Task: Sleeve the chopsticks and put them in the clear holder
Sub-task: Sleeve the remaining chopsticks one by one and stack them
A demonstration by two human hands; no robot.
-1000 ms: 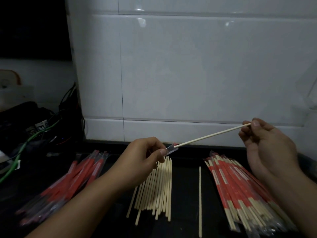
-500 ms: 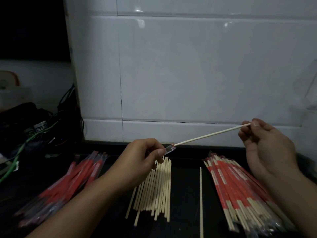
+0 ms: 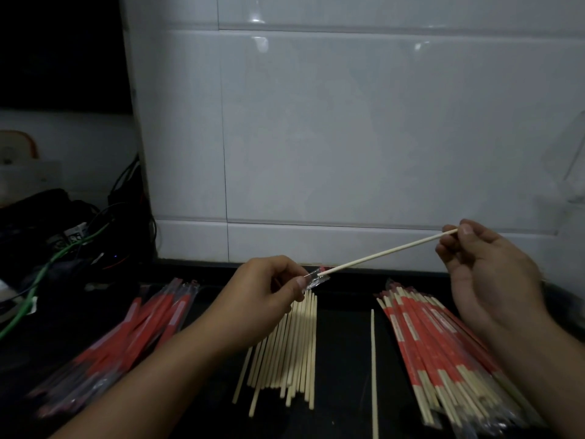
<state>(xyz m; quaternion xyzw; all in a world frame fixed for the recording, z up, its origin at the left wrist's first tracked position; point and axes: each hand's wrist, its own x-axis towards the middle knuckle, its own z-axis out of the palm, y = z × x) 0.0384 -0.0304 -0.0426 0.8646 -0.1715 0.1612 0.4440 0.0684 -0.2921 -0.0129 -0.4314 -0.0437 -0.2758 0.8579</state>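
Observation:
My right hand [image 3: 484, 277] pinches the far end of a pale wooden chopstick [image 3: 386, 252] held in the air. Its near tip sits in the mouth of a clear plastic sleeve [image 3: 315, 279] that my left hand [image 3: 266, 299] pinches between thumb and fingers. Most of that sleeve is hidden inside my left hand. Below, a loose bundle of bare chopsticks [image 3: 289, 353] lies on the dark counter, with a single chopstick [image 3: 374, 369] beside it. No clear holder is visible.
A pile of red-and-clear empty sleeves [image 3: 126, 337] lies at the left. A heap of sleeved chopsticks [image 3: 443, 356] lies at the right under my right forearm. White tiled wall [image 3: 348, 137] stands behind. Cables and dark gear [image 3: 57, 242] crowd the far left.
Both hands hold nearly the same pose. The chopstick tip stays at the sleeve mouth, with only slight shifts.

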